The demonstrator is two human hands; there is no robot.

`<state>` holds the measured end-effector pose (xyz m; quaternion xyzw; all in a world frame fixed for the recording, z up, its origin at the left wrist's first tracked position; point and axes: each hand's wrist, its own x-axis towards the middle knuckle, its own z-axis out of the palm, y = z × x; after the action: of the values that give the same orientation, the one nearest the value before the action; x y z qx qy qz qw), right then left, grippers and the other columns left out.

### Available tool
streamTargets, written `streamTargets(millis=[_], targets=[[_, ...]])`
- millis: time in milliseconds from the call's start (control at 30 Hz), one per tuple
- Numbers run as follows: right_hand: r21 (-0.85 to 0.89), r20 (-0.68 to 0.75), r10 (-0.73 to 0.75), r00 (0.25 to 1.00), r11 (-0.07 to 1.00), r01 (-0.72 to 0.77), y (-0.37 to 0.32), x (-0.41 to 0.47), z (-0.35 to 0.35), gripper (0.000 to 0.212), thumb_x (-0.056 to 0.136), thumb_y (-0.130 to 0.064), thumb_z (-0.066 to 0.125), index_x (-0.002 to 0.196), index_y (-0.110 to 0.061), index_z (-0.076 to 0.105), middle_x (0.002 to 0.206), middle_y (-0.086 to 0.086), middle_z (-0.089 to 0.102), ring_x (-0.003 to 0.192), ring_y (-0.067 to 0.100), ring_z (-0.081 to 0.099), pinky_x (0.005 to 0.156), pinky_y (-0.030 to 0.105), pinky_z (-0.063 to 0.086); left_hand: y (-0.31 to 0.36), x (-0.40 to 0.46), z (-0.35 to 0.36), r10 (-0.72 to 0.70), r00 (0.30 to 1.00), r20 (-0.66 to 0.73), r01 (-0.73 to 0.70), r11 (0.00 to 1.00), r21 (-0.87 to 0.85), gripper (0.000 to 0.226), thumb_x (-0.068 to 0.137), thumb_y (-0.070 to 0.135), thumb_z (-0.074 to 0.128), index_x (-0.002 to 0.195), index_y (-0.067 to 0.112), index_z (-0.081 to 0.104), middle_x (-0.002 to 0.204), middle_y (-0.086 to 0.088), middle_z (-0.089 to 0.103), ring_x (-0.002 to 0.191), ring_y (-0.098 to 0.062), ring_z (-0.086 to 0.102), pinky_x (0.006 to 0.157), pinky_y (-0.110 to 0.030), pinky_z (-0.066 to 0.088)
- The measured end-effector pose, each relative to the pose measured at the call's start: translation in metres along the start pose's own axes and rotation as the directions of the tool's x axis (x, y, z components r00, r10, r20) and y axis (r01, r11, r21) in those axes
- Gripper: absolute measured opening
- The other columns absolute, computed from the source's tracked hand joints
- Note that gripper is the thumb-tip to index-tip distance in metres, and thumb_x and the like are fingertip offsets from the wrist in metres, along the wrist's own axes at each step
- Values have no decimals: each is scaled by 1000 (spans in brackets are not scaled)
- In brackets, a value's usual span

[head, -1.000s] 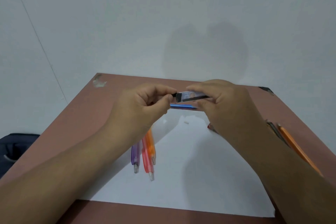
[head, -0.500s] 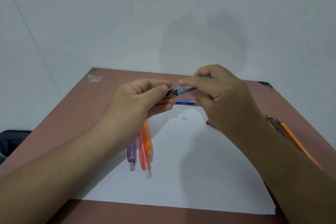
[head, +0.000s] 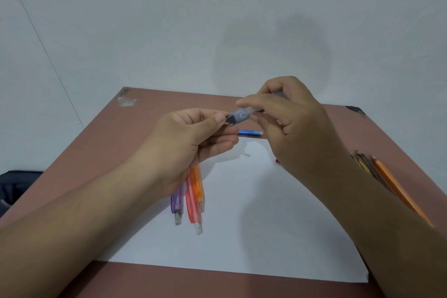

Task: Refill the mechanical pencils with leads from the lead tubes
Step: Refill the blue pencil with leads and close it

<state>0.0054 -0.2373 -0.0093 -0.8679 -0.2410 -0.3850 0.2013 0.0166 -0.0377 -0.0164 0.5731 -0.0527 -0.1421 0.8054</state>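
Currently both hands are raised above the table (head: pixel 154 113), meeting over the far edge of the white paper sheet (head: pixel 254 225). Right hand (head: pixel 290 126) pinches a clear lead tube (head: pixel 243 115) between thumb and forefinger, tube tilted with its dark capped end down-left. Left hand (head: pixel 193 138) has fingers curled, thumb and forefinger tips closed on that dark end of the tube. Can't tell if the cap is on or coming off, too small and blurred.

Blue mechanical pencil (head: pixel 250 132) lies on the table just beyond the paper's far edge, roughly horizontal, under the gap between the hands, not touched.

Three more pencils lie side by side on the paper, partly hidden under the left hand: purple pencil (head: pixel 177 203), pink pencil (head: pixel 193 208), orange pencil (head: pixel 199 186). Their visible pale ends point toward the camera. Pink and orange touch; purple sits just beside them.

Small red item (head: pixel 277 160) peeks out from under the right hand at the paper edge, can't identify it.

Right side of the table, beyond the right forearm: a long orange stick (head: pixel 396 189) and a dark olive one (head: pixel 365 164) beside it, both off the paper.

Tiny white fleck (head: pixel 246 154) on the paper near the far edge.
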Motion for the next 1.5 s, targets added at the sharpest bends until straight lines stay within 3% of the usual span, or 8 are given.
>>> streamTargets(millis=[333,467,600,767,1133,1267,1400,1500], targets=[[86,-11,82,997,993,-81,-12,2,-3,45,94,3,61,135,-18,63,106,8,53,88,13,53,78,10,44,1,-1,1,-41,998,50,44,998,-55,32,88,20,63,108,-5,67,101,-21,75,91,-25,75,78,-27,61],[70,-9,29,1000,997,-29,-8,1,-1,31,92,3,62,116,-12,75,97,7,53,81,10,49,76,6,37,0,-1,2,-50,998,47,52,998,-36,28,97,16,58,113,-6,66,102,-22,75,93,-26,75,79,-27,61],[90,16,102,995,991,-103,-11,1,-3,48,93,4,60,134,-21,64,96,5,51,81,10,47,75,6,38,-1,-1,2,-43,998,42,45,998,-51,30,98,18,57,113,-6,65,104,-23,74,95,-28,74,82,-30,61],[132,-12,131,991,983,-128,-10,0,-5,25,93,-5,59,103,-16,80,91,2,54,79,-1,49,70,5,35,0,0,2,-41,997,60,44,997,-59,30,97,20,57,114,-4,67,104,-23,74,92,-25,74,81,-28,61],[166,40,222,974,960,-226,-11,2,-7,46,96,3,53,123,-29,72,89,-2,51,81,2,51,74,6,36,-1,1,2,-50,997,52,53,997,-58,28,98,19,56,108,-5,67,103,-26,73,94,-30,73,83,-32,61],[156,48,207,977,965,-212,-8,1,-8,47,84,11,49,86,-24,80,91,-1,50,80,1,49,65,4,35,0,0,2,-75,996,43,78,995,-66,38,100,28,53,111,-5,67,103,-26,74,98,-35,73,83,-35,62],[159,58,230,971,958,-237,-9,3,-9,50,98,4,50,127,-34,68,92,2,51,83,11,51,74,10,39,0,0,1,-88,995,51,92,993,-73,43,99,32,53,116,-7,65,104,-26,73,98,-35,73,85,-36,61],[142,31,195,980,970,-198,-8,1,-8,46,95,8,51,111,-27,76,92,2,51,83,12,53,73,16,42,0,1,1,-95,994,55,100,992,-77,46,99,34,53,116,-7,64,105,-27,73,98,-36,73,85,-36,61]])
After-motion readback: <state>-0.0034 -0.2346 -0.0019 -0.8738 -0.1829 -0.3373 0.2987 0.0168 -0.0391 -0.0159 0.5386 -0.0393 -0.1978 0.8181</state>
